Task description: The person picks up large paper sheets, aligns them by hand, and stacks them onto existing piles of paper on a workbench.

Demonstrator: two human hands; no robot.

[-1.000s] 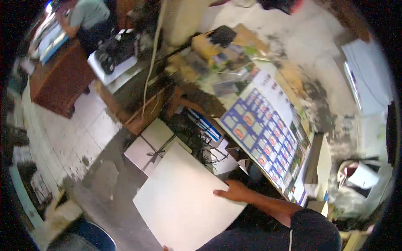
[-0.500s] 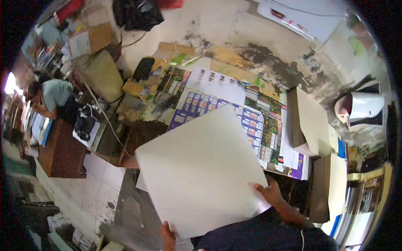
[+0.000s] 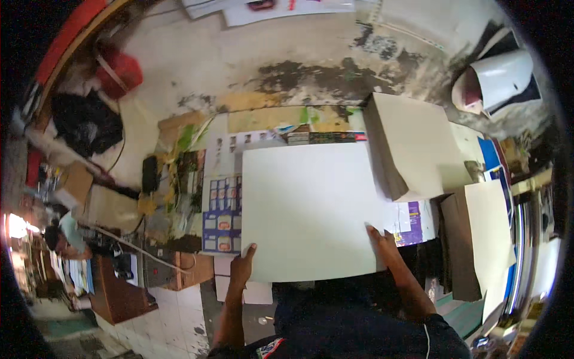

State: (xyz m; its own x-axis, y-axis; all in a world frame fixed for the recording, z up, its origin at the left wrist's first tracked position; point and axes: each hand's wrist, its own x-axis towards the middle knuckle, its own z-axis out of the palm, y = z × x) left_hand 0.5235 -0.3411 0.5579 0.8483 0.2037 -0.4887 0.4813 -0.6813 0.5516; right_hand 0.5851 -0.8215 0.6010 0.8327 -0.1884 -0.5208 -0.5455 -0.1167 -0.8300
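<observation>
A large blank white sheet point(image 3: 311, 209), paper or thin board, lies flat or nearly flat in front of me over the worktable. My left hand point(image 3: 241, 268) grips its near left corner, thumb on top and the other fingers hidden below. At the lower right edge my right hand point(image 3: 384, 244) pinches the sheet, thumb over the top. Under and around it, printed sheets with blue blocks point(image 3: 222, 209) show on the left, and a purple printed piece point(image 3: 412, 221) shows on the right. Whether the white sheet touches them I cannot tell.
Right of the sheet stands a tall stack of cream paper point(image 3: 418, 143), with a second stack point(image 3: 493, 239) nearer me. A stained wall point(image 3: 239, 54) rises behind the table. Far left, a person point(image 3: 70, 236) is by a brown desk point(image 3: 116, 293). A black bag point(image 3: 86, 125) hangs at the upper left.
The white sheet has turned from slanted to roughly square with the table. Both hands still hold it, my left one now further up its side. The view has swung to the right.
</observation>
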